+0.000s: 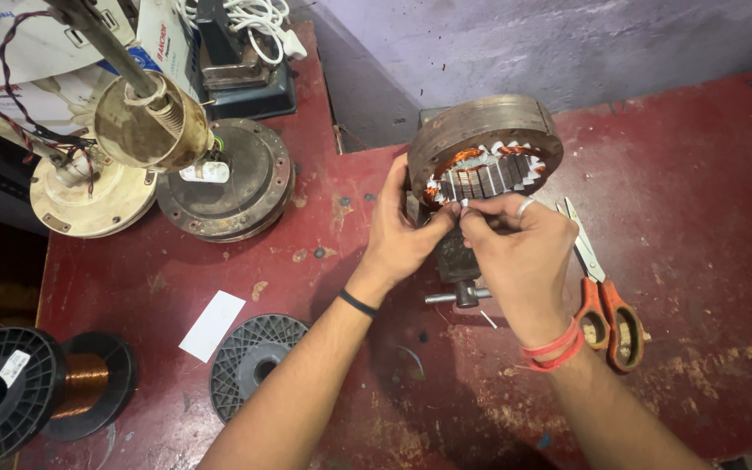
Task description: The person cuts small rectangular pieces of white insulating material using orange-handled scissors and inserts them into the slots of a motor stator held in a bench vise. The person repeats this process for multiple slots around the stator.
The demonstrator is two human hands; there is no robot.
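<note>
Both hands' fingers, left hand (399, 233), right hand (520, 248), pinching white slip (465, 203) against stator (484, 148) slots

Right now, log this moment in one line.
left hand: pinching paper strip | right hand: same | stator: in vise | scissors: right, idle

One stator (485, 148), one scissors (604, 296), perhaps two wire spools (10, 392), one paper slip (211, 325).
</note>
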